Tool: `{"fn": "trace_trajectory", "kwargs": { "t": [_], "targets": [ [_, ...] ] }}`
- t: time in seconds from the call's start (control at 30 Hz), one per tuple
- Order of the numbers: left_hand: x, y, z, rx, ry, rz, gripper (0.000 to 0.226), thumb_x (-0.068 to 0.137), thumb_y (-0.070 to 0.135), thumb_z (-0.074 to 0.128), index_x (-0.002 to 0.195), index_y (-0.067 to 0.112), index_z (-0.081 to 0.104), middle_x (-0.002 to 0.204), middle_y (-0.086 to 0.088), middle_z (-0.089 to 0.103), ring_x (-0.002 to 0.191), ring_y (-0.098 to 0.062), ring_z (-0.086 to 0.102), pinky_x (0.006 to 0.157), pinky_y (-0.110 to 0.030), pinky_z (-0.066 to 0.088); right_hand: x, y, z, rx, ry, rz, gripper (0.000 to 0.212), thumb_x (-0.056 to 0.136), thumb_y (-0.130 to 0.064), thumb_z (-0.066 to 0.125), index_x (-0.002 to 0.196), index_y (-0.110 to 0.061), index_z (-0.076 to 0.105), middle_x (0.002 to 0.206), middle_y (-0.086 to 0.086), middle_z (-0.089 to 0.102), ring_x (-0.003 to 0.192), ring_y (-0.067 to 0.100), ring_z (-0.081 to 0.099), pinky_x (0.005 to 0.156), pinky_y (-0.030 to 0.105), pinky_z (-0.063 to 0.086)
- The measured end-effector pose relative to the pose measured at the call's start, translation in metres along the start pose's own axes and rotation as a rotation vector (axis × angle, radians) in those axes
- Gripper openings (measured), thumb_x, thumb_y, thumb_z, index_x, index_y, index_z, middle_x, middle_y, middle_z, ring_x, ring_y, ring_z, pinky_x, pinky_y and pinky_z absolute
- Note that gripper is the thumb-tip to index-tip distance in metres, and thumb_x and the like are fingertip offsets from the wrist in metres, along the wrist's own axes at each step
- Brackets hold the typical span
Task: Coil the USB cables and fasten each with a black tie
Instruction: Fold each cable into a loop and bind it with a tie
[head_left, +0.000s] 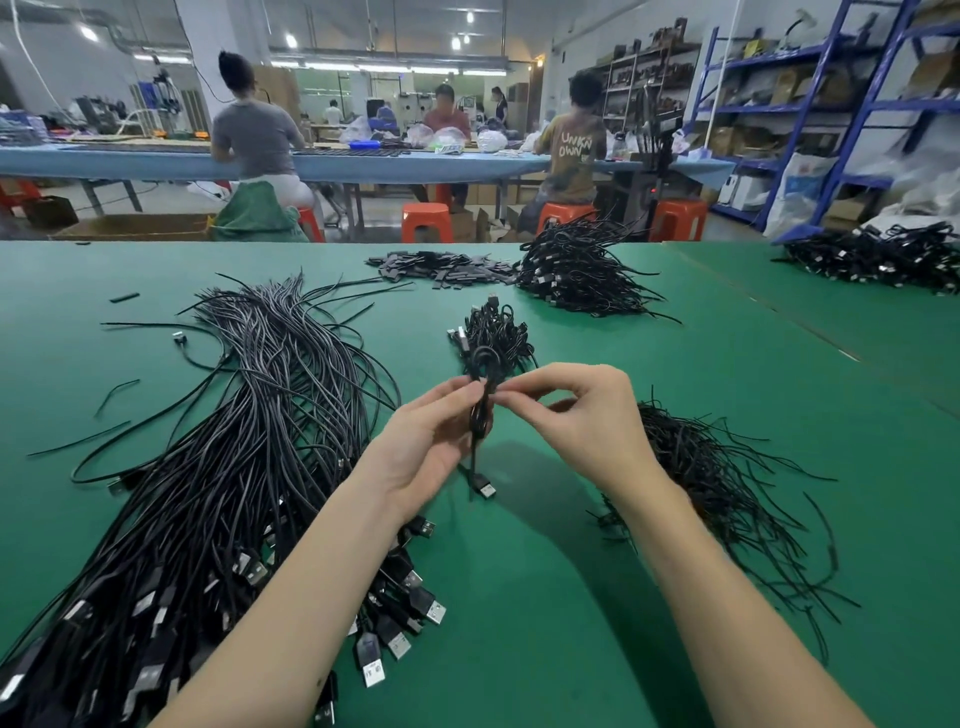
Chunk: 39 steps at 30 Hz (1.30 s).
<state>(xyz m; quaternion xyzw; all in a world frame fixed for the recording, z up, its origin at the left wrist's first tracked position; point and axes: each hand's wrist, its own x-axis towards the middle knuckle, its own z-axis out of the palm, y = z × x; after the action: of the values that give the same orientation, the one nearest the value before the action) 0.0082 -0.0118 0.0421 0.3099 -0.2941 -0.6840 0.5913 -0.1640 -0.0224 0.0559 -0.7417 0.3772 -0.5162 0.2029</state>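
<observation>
Both hands pinch one coiled cable at its waist, above the desk.

Fingers (514, 396) of the right hand (582, 421) and the left hand (431, 441) meet on the coiled cable (480, 402); its long axis runs 12 to 6 o'clock, plug (484, 488) hanging at 6. Black ties (727, 478) lie at 4 o'clock, nearer the right hand; the desk (571, 597) carries loose cables (234, 441) at 8 o'clock.

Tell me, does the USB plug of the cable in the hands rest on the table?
No, the plug hangs free below the coiled cable that both hands hold above the table.

Orange stools (426, 221), blue shelving (810, 111) behind
</observation>
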Motion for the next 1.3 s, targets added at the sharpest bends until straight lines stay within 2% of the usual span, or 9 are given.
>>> {"fn": "trace_trajectory", "kwargs": {
  "t": [0.13, 0.2, 0.4, 0.57, 0.77, 0.87, 1.0, 1.13, 1.3],
  "targets": [
    [0.005, -0.006, -0.002, 0.268, 0.008, 0.412, 0.029, 0.066, 0.013, 0.081, 0.092, 0.015, 0.068, 0.089, -0.002, 0.075, 0.087, -0.013, 0.070, 0.078, -0.019, 0.054, -0.004, -0.001, 0.012, 1.025, -0.130, 1.006, 0.005, 0.071, -0.012, 0.084, 0.068, -0.012, 0.080, 0.070, 0.001, 0.072, 0.061, 0.010, 0.064, 0.048, 0.014, 0.052],
    [0.007, -0.006, -0.004, 0.384, -0.044, 0.465, 0.025, 0.066, 0.016, 0.083, 0.087, 0.020, 0.071, 0.092, -0.003, 0.075, 0.089, -0.014, 0.070, 0.080, -0.020, 0.054, -0.009, 0.001, 0.018, 1.374, -0.113, 1.183, 0.010, 0.065, -0.009, 0.083, 0.070, -0.004, 0.076, 0.068, 0.004, 0.069, 0.055, 0.011, 0.063, 0.042, 0.012, 0.049],
    [0.057, -0.007, 0.002, 0.280, 0.233, 0.284, 0.014, 0.086, 0.004, 0.074, 0.085, 0.011, 0.062, 0.083, -0.009, 0.071, 0.078, -0.021, 0.068, 0.065, -0.027, 0.059, -0.018, 0.015, 0.043, 1.094, 0.185, 0.873, 0.017, 0.093, -0.019, 0.070, 0.107, -0.008, 0.073, 0.092, 0.002, 0.076, 0.064, 0.012, 0.068, 0.059, 0.022, 0.057],
    [0.135, 0.005, 0.016, 0.355, 0.354, 0.291, 0.007, 0.093, 0.005, 0.067, 0.091, 0.011, 0.062, 0.090, -0.012, 0.064, 0.075, -0.023, 0.060, 0.075, -0.029, 0.054, -0.021, 0.019, 0.045, 1.018, 0.084, 0.811, 0.023, 0.099, -0.027, 0.061, 0.101, -0.006, 0.071, 0.079, 0.000, 0.072, 0.060, 0.011, 0.063, 0.059, 0.022, 0.055],
    [0.180, 0.008, 0.018, 1.037, 0.309, 0.325, 0.045, 0.095, 0.009, 0.060, 0.139, 0.008, 0.047, 0.132, -0.012, 0.055, 0.112, -0.020, 0.059, 0.096, -0.028, 0.048, -0.019, 0.019, 0.046, 0.987, 0.033, 0.816, 0.023, 0.100, -0.025, 0.060, 0.094, -0.007, 0.071, 0.074, 0.001, 0.066, 0.058, 0.011, 0.059, 0.057, 0.021, 0.052],
    [0.188, -0.001, 0.015, 1.426, 0.230, 0.288, 0.052, 0.101, 0.015, 0.049, 0.151, 0.011, 0.033, 0.155, -0.019, 0.035, 0.147, -0.032, 0.029, 0.118, -0.040, 0.028, -0.018, 0.018, 0.046, 0.974, 0.026, 0.815, 0.023, 0.101, -0.023, 0.059, 0.092, -0.006, 0.071, 0.071, 0.002, 0.064, 0.057, 0.010, 0.057, 0.055, 0.020, 0.051],
    [0.193, -0.008, 0.013, 1.655, 0.111, 0.229, 0.058, 0.106, 0.024, 0.042, 0.158, 0.013, 0.019, 0.167, -0.014, 0.004, 0.154, -0.032, -0.004, 0.124, -0.046, 0.010, -0.018, 0.017, 0.046, 0.975, 0.023, 0.799, 0.023, 0.101, -0.022, 0.059, 0.090, -0.006, 0.071, 0.070, 0.003, 0.062, 0.056, 0.011, 0.056, 0.055, 0.021, 0.050],
    [0.187, -0.005, 0.010, 1.640, 0.127, 0.246, 0.063, 0.103, 0.040, 0.048, 0.158, 0.030, 0.020, 0.166, -0.012, -0.011, 0.154, -0.031, -0.008, 0.124, -0.049, 0.008, -0.018, 0.018, 0.046, 0.967, 0.018, 0.792, 0.022, 0.101, -0.021, 0.059, 0.090, -0.006, 0.071, 0.069, 0.002, 0.062, 0.056, 0.011, 0.056, 0.055, 0.021, 0.050],
    [0.157, 0.001, 0.005, 1.374, 0.224, 0.416, 0.059, 0.100, 0.040, 0.054, 0.151, 0.018, 0.034, 0.162, -0.015, 0.021, 0.151, -0.026, 0.015, 0.122, -0.041, 0.017, -0.018, 0.019, 0.047, 0.958, 0.008, 0.794, 0.022, 0.101, -0.022, 0.059, 0.091, -0.007, 0.071, 0.069, 0.001, 0.064, 0.058, 0.010, 0.057, 0.056, 0.020, 0.051]
  ]
}}
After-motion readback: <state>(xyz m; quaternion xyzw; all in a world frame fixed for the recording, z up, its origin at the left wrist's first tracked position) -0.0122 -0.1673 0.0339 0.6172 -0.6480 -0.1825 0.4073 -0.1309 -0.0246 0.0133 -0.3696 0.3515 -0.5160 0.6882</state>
